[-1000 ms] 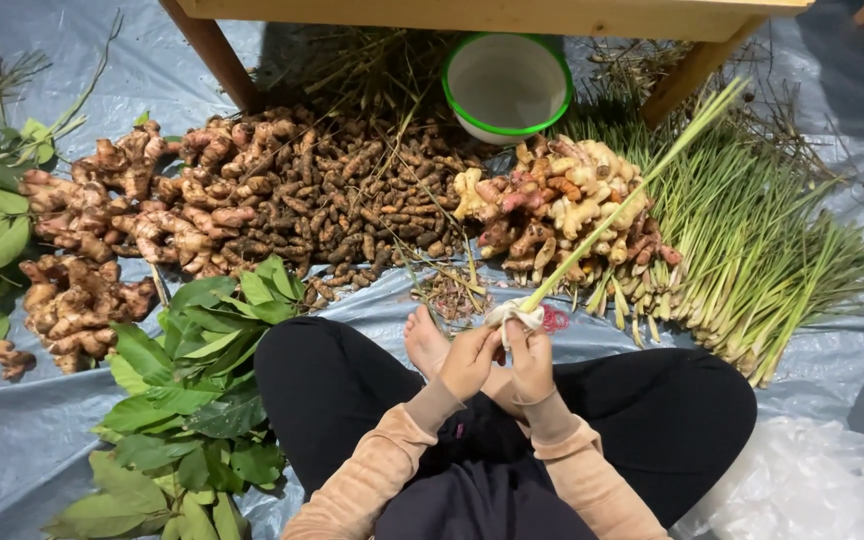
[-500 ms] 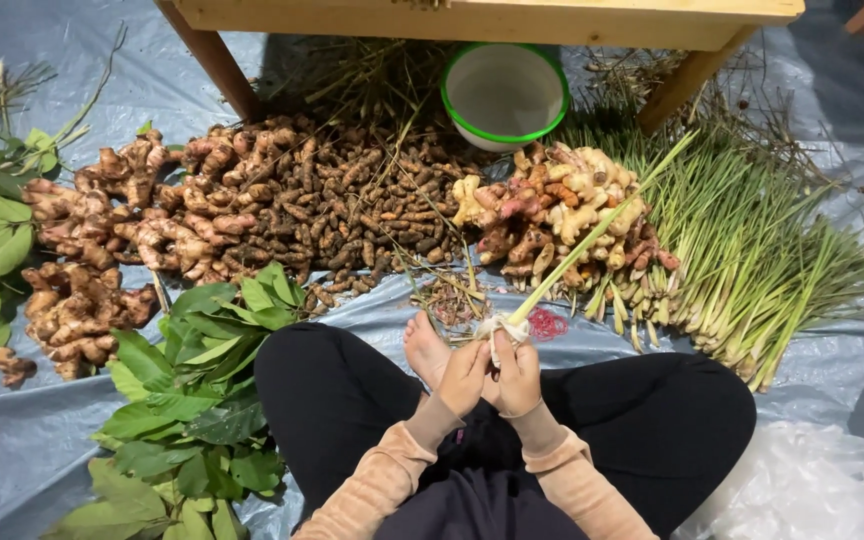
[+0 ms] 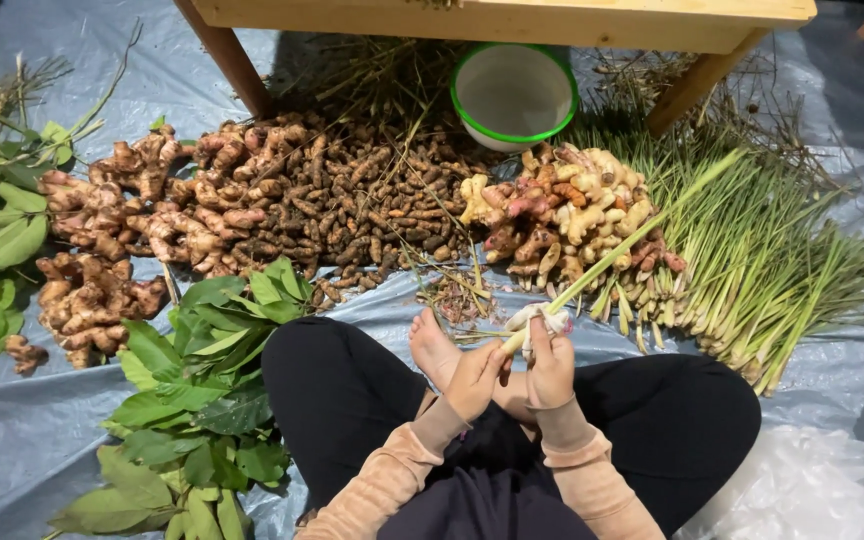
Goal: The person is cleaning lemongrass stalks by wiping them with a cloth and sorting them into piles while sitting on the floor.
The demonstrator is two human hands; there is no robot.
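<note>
Here, a person sits cross-legged on a grey plastic sheet (image 3: 12,450), one bare foot (image 3: 434,347) showing above the black trousers. Both hands are raised close together over the lap, and both grip the pale lower end of a single lemongrass stalk (image 3: 617,253). The left hand (image 3: 476,378) has its fingers curled shut around the stalk just below the base; the right hand (image 3: 551,362) is just beside it, its fingers closed on the whitish bulb end, where a loose outer layer looks bunched up. From the hands the stalk runs up and to the right, its green top passing over a heap of pinkish-yellow roots (image 3: 562,205). To the right of that heap lies a wide spread of more lemongrass (image 3: 762,250), bulb ends towards the person. To the left of the heap is a dark pile of thin brown roots (image 3: 362,205), and further left a pile of knobbly ginger (image 3: 102,250). A bunch of broad green leaves (image 3: 197,400) lies against the person's left knee. A white bowl with a green rim (image 3: 514,95) sits beyond the roots, under a wooden table (image 3: 512,22). A crumpled clear plastic bag (image 3: 812,485) lies by the right knee.
</note>
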